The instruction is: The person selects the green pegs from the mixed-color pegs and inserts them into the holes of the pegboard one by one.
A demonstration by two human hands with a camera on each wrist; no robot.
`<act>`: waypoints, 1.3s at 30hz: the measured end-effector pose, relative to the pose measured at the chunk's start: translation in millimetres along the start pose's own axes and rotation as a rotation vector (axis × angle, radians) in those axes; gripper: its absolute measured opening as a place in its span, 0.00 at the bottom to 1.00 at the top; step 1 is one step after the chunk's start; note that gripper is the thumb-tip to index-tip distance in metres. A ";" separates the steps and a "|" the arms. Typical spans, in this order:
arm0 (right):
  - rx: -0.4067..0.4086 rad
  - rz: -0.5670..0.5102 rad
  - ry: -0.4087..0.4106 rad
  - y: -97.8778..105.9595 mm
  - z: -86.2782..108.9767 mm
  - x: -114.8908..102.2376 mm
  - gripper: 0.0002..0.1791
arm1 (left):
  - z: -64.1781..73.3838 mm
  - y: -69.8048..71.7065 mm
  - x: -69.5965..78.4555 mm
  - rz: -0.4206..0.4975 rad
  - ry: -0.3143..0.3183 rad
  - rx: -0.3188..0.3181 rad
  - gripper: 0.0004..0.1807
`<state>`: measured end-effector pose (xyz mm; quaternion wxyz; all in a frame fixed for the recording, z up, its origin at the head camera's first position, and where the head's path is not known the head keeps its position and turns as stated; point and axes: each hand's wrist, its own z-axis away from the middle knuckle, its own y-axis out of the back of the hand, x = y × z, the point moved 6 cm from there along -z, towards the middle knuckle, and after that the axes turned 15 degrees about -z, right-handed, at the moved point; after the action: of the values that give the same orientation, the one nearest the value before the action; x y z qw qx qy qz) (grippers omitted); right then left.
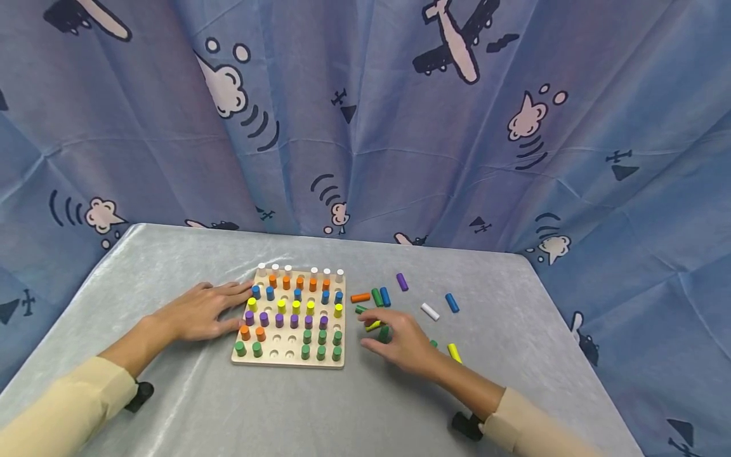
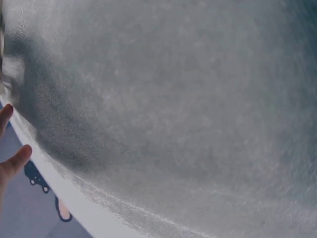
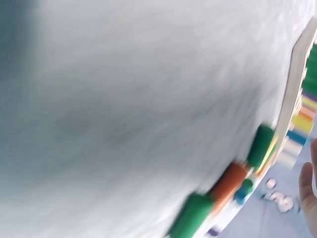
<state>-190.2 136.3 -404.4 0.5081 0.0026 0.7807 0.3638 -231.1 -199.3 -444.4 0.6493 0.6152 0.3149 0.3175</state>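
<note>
A wooden pegboard (image 1: 274,359) lies on the table, bearing rows of white, orange, blue, yellow, purple and green pegs with several bare holes among them. My left hand (image 1: 202,311) rests at the board's left side, fingertips and thumb at its edge. To the right of the board, my right hand (image 1: 402,339) is over loose pegs, thumb and fingers spread apart and nothing pinched between their tips. A green peg (image 1: 384,334) and a yellow peg (image 1: 373,325) show beneath it. In the right wrist view, an orange peg (image 3: 229,181) lies near a green peg (image 3: 192,214).
Beyond the right hand lie an orange peg (image 1: 360,297), a blue peg (image 1: 385,296), a purple peg (image 1: 402,282), a white peg (image 1: 430,311) and another blue peg (image 1: 452,303). A yellow peg (image 1: 454,353) is by the right wrist. A patterned curtain (image 1: 365,127) hangs behind the table (image 1: 188,254).
</note>
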 end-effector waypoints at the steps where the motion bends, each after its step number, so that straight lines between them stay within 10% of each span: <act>1: 0.010 0.001 -0.014 5.6 3.8 4.6 0.22 | 0.0 -0.2 0.2 -0.001 -0.001 -0.001 0.37; 17: 0.097 0.093 -0.194 73.0 58.6 61.2 0.21 | 0.2 -0.9 -0.2 0.003 0.000 0.006 0.37; 39: 0.028 0.075 -0.141 76.6 77.0 78.4 0.19 | -0.1 1.0 1.1 0.003 0.004 -0.016 0.38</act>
<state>-194.9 265.5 -439.5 0.5476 0.0647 0.7474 0.3706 -230.5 -198.3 -443.4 0.6533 0.6096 0.3128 0.3221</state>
